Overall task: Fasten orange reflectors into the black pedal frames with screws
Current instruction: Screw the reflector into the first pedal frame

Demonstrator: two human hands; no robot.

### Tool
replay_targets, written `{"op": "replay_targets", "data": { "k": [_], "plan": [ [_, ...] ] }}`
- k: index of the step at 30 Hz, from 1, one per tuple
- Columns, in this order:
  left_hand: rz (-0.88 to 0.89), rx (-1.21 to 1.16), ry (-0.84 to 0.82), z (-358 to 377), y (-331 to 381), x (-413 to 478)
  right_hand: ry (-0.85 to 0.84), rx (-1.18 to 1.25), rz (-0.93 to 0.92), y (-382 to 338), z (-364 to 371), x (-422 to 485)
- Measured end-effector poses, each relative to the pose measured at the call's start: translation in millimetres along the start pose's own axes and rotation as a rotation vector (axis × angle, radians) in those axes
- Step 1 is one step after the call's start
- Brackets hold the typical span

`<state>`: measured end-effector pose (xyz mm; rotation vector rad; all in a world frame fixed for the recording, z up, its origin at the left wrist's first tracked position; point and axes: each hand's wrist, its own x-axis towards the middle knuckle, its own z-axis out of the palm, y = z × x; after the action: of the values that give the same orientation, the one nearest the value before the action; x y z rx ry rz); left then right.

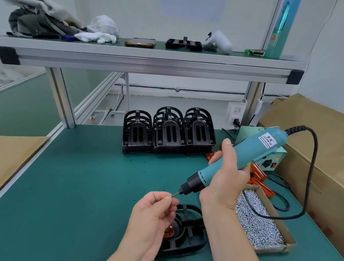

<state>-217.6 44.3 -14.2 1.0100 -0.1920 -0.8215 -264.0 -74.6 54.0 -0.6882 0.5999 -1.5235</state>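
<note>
Currently left hand (153,211) grip pinches a screw (171,196) against the bit of the electric screwdriver (240,159); right hand (224,177) grip wrapped round its teal body. Pedal frame (187,232) lies flat on the desk (81,184) under the left hand, orange reflector (169,231) seated at its 9 o'clock end. Screw tray (263,227) at 3 o'clock of it, spare frames (168,134) at 12. Screw: tiny, light, slippery, so pinch the shank. Frame likely stiff, light; may skate, so press its rim.
</note>
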Motion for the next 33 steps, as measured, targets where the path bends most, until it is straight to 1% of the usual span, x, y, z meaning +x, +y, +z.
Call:
{"op": "replay_targets", "data": {
  "k": [2, 6, 9, 11, 13, 15, 17, 18, 19, 22, 24, 26, 27, 33],
  "plan": [
    [-0.044, -0.006, -0.019, -2, 1, 1, -0.021, -0.009, -0.025, 0, 1, -3],
    [0.112, 0.054, -0.023, -4, -2, -1, 0.029, -0.025, -0.006, 1, 4, -3],
    [0.194, 0.184, -0.033, -9, -1, -2, 0.036, -0.030, 0.013, 3, 5, -3],
    [0.219, 0.303, -0.056, -15, 2, -1, 0.012, -0.025, 0.006, 4, 7, -5],
    [0.252, 0.487, -0.075, -23, 6, 0, -0.018, -0.029, -0.001, 4, 9, -8],
    [0.325, 0.684, -0.057, -36, 10, 2, -0.047, -0.033, -0.009, 6, 10, -11],
    [0.402, 0.825, -0.024, -54, 16, 3, -0.077, -0.054, -0.020, 10, 9, -13],
    [0.421, 0.892, -0.043, -64, 20, 4, -0.097, -0.070, -0.026, 14, 7, -15],
    [0.396, 0.966, -0.098, -75, 23, 4, -0.121, -0.085, -0.027, 17, 5, -17],
    [0.192, 1.165, -0.343, -99, 23, 4, -0.207, -0.129, -0.007, 30, 1, -25],
    [0.171, 1.292, -0.425, -105, 18, 3, -0.258, -0.167, -0.002, 38, -2, -33],
    [0.205, 1.399, -0.417, -106, 12, 3, -0.307, -0.209, -0.006, 46, -3, -42],
    [0.218, 1.410, -0.394, -106, 10, 5, -0.323, -0.225, -0.008, 50, -3, -46],
    [0.260, 1.392, -0.362, -106, 9, 7, -0.385, -0.305, -0.062, 63, -3, -62]
  ]
}}
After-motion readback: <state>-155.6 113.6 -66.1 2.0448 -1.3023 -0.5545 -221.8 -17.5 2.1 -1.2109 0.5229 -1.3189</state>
